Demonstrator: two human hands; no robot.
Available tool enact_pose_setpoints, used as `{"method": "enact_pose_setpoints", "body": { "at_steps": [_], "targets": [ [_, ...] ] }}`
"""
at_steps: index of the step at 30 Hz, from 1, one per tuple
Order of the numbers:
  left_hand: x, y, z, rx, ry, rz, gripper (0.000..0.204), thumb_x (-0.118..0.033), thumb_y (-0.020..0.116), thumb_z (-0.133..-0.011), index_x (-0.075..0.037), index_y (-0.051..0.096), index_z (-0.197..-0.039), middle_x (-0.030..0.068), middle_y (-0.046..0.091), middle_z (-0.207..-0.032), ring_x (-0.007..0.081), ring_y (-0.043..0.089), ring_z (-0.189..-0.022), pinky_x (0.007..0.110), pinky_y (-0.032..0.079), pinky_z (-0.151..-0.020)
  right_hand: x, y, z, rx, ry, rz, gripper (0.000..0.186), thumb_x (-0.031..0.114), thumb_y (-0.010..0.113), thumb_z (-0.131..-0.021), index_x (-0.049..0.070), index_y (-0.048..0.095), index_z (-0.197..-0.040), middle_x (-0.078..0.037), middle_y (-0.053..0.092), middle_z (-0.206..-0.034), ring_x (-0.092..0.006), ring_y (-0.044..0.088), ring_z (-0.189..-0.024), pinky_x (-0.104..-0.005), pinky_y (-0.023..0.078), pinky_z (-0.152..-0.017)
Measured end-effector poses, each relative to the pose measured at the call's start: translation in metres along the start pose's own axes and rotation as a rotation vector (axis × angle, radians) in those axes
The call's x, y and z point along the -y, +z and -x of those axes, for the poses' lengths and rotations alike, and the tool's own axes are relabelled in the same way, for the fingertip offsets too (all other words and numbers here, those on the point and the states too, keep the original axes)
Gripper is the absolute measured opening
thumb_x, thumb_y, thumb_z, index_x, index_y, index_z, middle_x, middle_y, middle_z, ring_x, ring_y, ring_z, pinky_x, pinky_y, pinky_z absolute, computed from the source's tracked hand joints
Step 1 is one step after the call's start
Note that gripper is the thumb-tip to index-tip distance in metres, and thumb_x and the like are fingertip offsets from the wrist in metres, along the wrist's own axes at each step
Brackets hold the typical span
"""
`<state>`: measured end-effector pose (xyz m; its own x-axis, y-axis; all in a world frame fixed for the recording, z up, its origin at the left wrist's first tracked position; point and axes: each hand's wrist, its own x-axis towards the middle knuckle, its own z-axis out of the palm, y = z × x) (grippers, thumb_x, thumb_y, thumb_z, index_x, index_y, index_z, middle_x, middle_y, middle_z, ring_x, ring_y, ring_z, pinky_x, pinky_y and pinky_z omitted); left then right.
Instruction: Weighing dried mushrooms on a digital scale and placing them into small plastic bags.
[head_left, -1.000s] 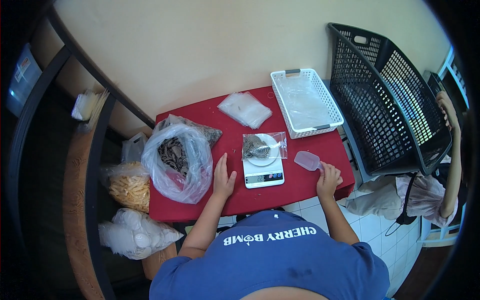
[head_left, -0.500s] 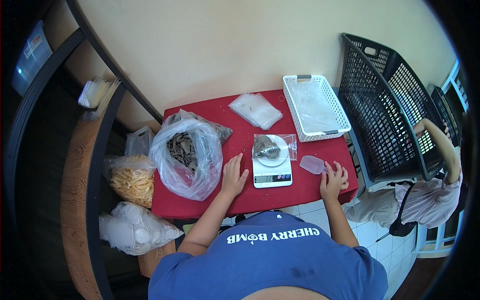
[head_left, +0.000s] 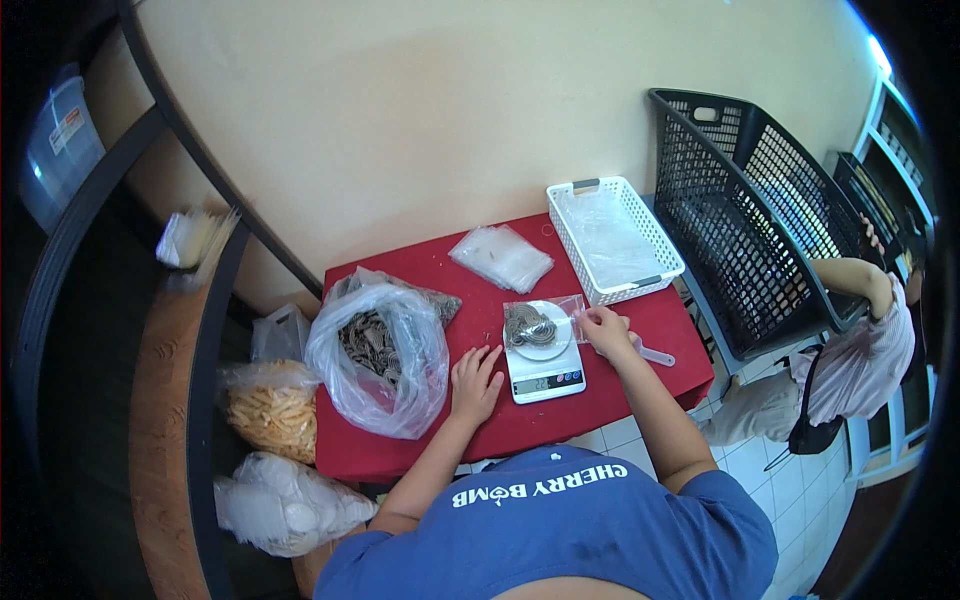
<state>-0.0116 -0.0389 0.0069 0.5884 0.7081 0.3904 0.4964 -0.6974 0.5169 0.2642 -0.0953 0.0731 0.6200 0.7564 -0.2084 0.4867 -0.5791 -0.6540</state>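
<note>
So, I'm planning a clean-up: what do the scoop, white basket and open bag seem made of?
Scoop: probably hard, smooth plastic; it looks pale and translucent where it shows. White basket: likely moulded plastic, satin, given its regular holes. Open bag: thin, shiny plastic film, judging by creases and highlights.

Hands (head_left: 478,385) beside scale (head_left: 546,391), filled bag (head_left: 530,325) atop, red table (head_left: 484,312)

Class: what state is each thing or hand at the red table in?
Digital scale: on, loaded.
Small clear bag: partly filled, on scale.
Large plastic bag: open, striped pieces inside.
Clear scoop: lying, partly hidden.
Clear bag stack: lying flat.
White basket: upright, holding clear plastic.
Left hand: resting, fingers spread.
Right hand: at the small bag's edge.
</note>
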Motion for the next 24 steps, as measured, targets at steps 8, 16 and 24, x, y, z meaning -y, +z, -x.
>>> {"method": "enact_pose_setpoints", "body": {
  "at_steps": [8, 16, 24],
  "targets": [
    [0.002, 0.002, -0.006, 0.046, -0.023, 0.027, 0.054, -0.038, 0.045, -0.093, -0.007, 0.043, -0.137, 0.0144, 0.046, -0.136, 0.0332, 0.036, -0.129, 0.049, 0.023, -0.107, 0.046, -0.074, 0.048, -0.037, -0.682, -0.395, 0.010, 0.003, 0.065, -0.083, -0.001, 0.062, -0.092, -0.010, 0.065, -0.084, -0.0173, 0.066, -0.075, -0.0304, 0.052, -0.067],
    [0.004, 0.007, -0.003, 0.052, -0.048, 0.020, 0.059, -0.048, 0.034, -0.096, -0.005, 0.044, -0.135, 0.0145, 0.048, -0.135, 0.0348, 0.036, -0.129, 0.051, 0.020, -0.107, 0.112, -0.295, 0.093, -0.645, -0.786, 0.167, 0.017, -0.005, 0.052, -0.076, 0.003, 0.066, -0.083, -0.016, 0.065, -0.081, -0.0329, 0.065, -0.079, -0.0387, 0.052, -0.071],
    [-0.001, 0.000, -0.004, 0.052, -0.114, 0.001, 0.056, -0.044, 0.042, -0.094, -0.004, 0.046, -0.133, 0.0161, 0.049, -0.133, 0.0345, 0.036, -0.129, 0.051, 0.020, -0.108, 0.057, -0.431, -0.013, -0.974, -0.347, 0.729, 0.015, 0.001, 0.053, -0.077, 0.005, 0.068, -0.078, -0.018, 0.066, -0.091, -0.0341, 0.065, -0.084, -0.0407, 0.052, -0.077]
  ]
}}
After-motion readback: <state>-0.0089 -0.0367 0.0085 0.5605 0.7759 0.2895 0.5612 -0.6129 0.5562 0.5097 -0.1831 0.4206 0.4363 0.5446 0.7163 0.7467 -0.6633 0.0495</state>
